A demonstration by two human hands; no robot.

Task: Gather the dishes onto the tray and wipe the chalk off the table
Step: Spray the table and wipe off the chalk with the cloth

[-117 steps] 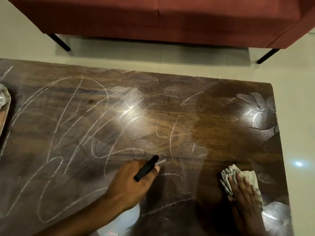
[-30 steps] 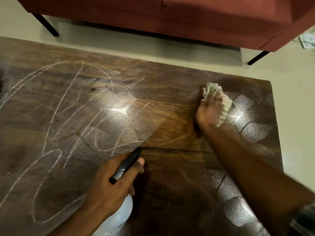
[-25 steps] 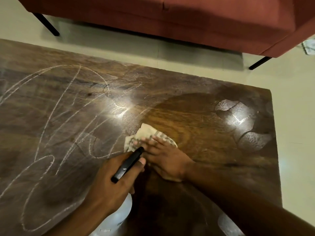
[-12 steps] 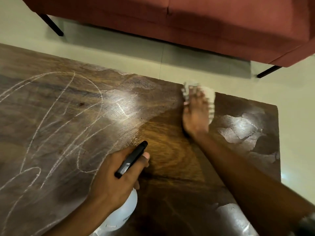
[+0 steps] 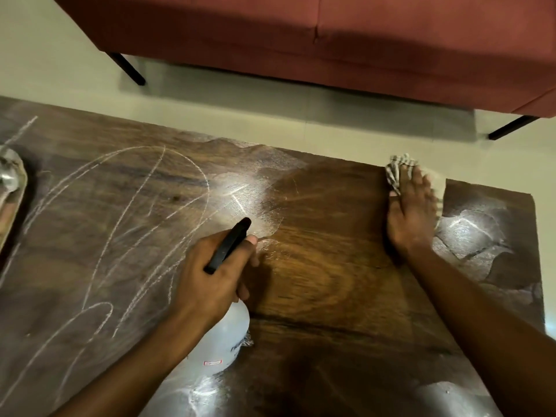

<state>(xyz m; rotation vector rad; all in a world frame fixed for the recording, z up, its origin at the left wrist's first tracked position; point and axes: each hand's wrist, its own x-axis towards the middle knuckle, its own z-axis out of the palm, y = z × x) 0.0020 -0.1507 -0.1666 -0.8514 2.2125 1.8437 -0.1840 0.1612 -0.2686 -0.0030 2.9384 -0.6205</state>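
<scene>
Where the right hand (image 5: 410, 215) presses flat, the cloth (image 5: 394, 173) lies under it.

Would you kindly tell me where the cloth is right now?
In the head view, the cloth lies at the far edge of the table, right of centre, under the right hand, well right of the spray bottle the left hand grips.

Wood table (image 5: 331, 284) w/ chalk (image 5: 207, 183), tray (image 5: 21, 194)

Glossy dark wood table (image 5: 331, 281), woven checked cloth (image 5: 394, 173), translucent plastic spray bottle (image 5: 222, 341)
</scene>
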